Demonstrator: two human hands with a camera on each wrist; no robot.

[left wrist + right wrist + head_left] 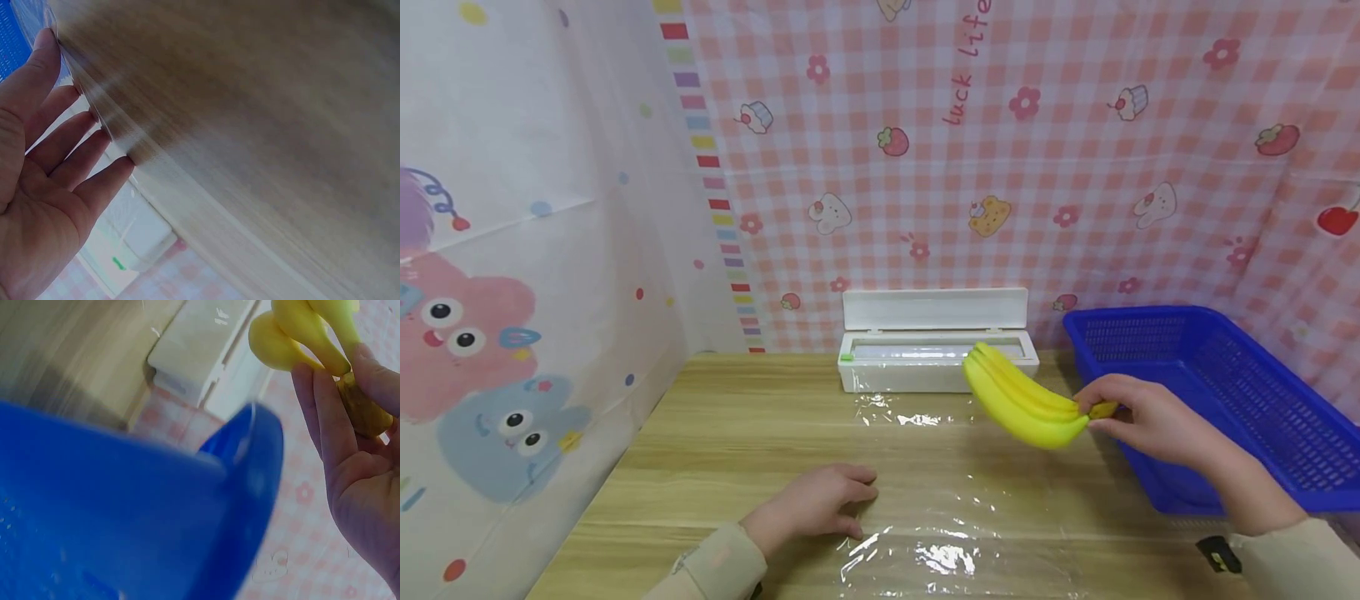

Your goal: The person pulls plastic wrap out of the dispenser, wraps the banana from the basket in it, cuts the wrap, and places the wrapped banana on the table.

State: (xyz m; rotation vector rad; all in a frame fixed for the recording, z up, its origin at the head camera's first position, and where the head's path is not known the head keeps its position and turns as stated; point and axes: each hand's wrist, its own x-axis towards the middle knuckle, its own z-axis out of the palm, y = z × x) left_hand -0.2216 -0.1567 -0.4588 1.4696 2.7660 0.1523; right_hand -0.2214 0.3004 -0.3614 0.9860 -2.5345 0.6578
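Note:
A bunch of yellow bananas [1026,404] hangs above the table, pinched at its brown stem by my right hand [1150,417]. In the right wrist view the thumb and fingers close round the stem [362,406]. My left hand [820,504] rests its fingertips on the table near the left edge of a sheet of clear plastic wrap [955,500]. Its fingers are spread and hold nothing, as the left wrist view shows. The wrap stretches toward me from a white wrap dispenser box [880,379], whose lid [936,310] stands raised.
A blue plastic basket [1157,483] stands on the right, beneath and beside my right forearm. The wooden table [722,417] meets a pink checked cloth [925,167] at the back and a white patterned cloth [587,250] on the left.

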